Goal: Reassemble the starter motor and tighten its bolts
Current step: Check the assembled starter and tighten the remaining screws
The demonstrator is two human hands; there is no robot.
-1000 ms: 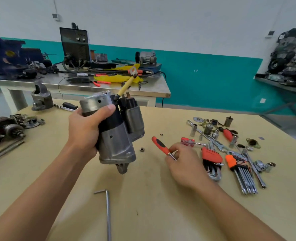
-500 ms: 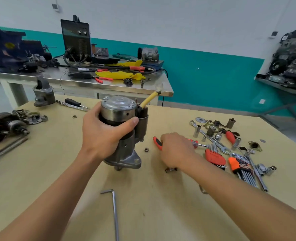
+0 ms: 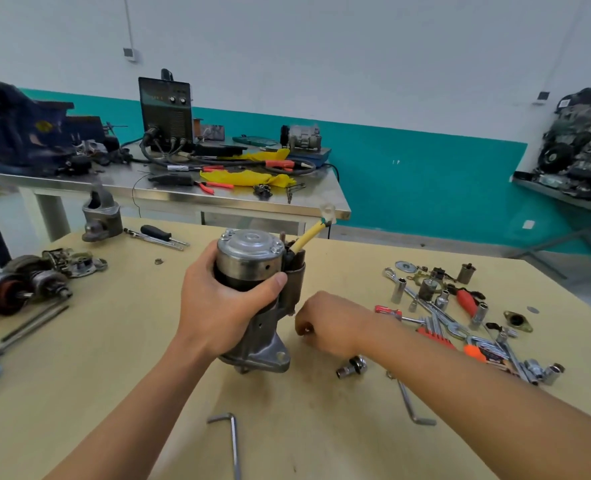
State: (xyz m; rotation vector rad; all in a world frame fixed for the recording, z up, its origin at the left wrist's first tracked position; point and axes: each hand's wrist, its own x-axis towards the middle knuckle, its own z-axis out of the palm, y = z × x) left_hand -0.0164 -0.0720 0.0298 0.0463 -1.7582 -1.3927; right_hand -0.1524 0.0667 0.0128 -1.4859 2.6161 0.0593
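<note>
Near edge: an L-shaped hex key [image 3: 232, 441] lies loose on the wooden table [image 3: 114, 375], no hand on it.
Left hand: the left hand [image 3: 224, 310] is wrapped round the starter motor [image 3: 252, 268], thumb across the front, grasping the body.
Location: the motor stands mid-table, the right hand just to its right.
Right hand: the right hand [image 3: 335, 323] has its fingers curled inward low beside the motor. We cannot tell whether they pinch anything.
Axis: long axis upright, with the mounting flange [image 3: 270, 358] down on the table and the end cap [image 3: 250, 242] up.
Done, we judge: housing, cap and side solenoid are joined.
Left, we judge: the yellow lead [image 3: 309, 235] juts up and far-right with its ring terminal unattached. Fastening it and final tightening remain.
Far right: sockets and wrenches [image 3: 436, 306], scattered.
</note>
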